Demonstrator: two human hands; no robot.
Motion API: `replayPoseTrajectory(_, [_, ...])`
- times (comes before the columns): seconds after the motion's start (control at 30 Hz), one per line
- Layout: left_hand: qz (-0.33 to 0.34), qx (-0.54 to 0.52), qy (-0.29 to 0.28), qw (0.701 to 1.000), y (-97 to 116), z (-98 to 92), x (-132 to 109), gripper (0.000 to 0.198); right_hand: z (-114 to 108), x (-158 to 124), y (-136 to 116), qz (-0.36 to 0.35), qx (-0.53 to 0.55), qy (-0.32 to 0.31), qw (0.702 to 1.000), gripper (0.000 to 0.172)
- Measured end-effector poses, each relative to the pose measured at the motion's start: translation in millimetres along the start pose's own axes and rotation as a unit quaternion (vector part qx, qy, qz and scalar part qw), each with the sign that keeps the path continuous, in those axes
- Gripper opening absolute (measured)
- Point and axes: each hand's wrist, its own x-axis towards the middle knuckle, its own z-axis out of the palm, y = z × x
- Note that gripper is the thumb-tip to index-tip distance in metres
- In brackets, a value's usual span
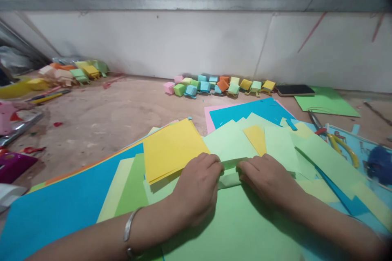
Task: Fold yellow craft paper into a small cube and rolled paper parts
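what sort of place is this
Likely a papercraft workspace, at home or in a small workshop: a large pale green sheet, a stack of yellow paper and small boxy paper shapes near the wall.

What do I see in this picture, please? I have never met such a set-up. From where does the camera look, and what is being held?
There is no machine: these are a person's bare hands. The camera is worn on the head, so you look forward and down at the work. The left hand, with a silvery bracelet on its wrist, and the right hand hold what looks like a folded pale green strip. Nearer to you lies a larger light green sheet. Around are more coloured papers, including a yellow stack and a big blue sheet. Farther back on the table, near the wall, are small boxy paper figures and a dark phone.
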Motion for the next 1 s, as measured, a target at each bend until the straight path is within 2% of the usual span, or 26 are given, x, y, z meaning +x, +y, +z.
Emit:
replayPoseTrajectory(0.17, [-0.034, -0.079, 0.017, 0.996, 6.8, -3.8, 1.0, 0.031, 5.0, 1.7, -0.8, 0.004, 0.032, 0.011, 0.999, 0.042])
replayPoseTrajectory(0.33, [-0.033, -0.045, 0.018, 0.998, 6.2, 5.3, 3.0, 0.026, 2.8, 3.9, -1.6, -0.009, 0.061, 0.023, 0.998, 0.049])
replayPoseTrajectory(0.57, [-0.030, 0.008, 0.019, 0.999, 0.3, 15.7, 2.3, 0.019, 1.0, 3.1, 6.8, 0.063, 0.078, -0.031, 0.994, 0.020])
replayPoseTrajectory(0.7, [-0.024, 0.001, 0.036, 0.999, -0.9, 19.0, 2.1, 0.013, 4.3, 4.2, 7.0, 0.099, 0.073, -0.043, 0.991, 0.014])
replayPoseTrajectory(0.9, [-0.022, 0.029, 0.048, 0.998, -0.5, 23.3, 3.8, 0.014, 13.0, 2.8, 6.6, 0.081, 0.009, -0.001, 0.997, 0.030])
replayPoseTrajectory(1.0, [-0.006, 0.039, 0.076, 0.996, -1.7, 26.3, 3.0, 0.019, 15.2, 3.0, 6.0, 0.075, 0.000, 0.022, 0.997, 0.041])
